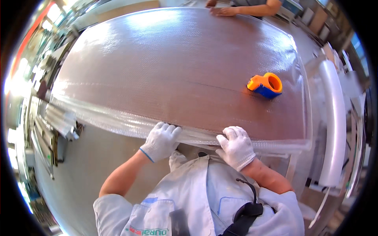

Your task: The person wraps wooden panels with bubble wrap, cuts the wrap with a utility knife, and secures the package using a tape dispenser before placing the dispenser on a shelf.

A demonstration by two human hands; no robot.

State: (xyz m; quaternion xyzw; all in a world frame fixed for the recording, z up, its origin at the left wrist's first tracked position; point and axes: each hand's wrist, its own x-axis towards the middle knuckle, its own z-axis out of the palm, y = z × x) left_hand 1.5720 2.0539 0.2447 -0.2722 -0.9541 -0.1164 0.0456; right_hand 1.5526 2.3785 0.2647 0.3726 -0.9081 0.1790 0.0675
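A large brown panel covered in clear bubble wrap point(169, 74) lies flat in front of me. Along its near edge the wrap is bunched into a loose fold. My left hand point(161, 140), in a white knit glove, grips that edge with its fingers curled over the top. Farther right along the same edge, my right hand point(237, 146), also gloved, holds the wrap with bent fingers and the thumb at the front. An orange and blue tape dispenser point(266, 85) rests on the wrapped panel towards the right, apart from both hands.
Another person's bare hands point(225, 11) touch the panel's far edge. To the right stands a tall roll of clear wrap point(333, 126) on a frame. Metal profiles point(59, 118) are stacked at the left, beside the grey floor point(98, 157).
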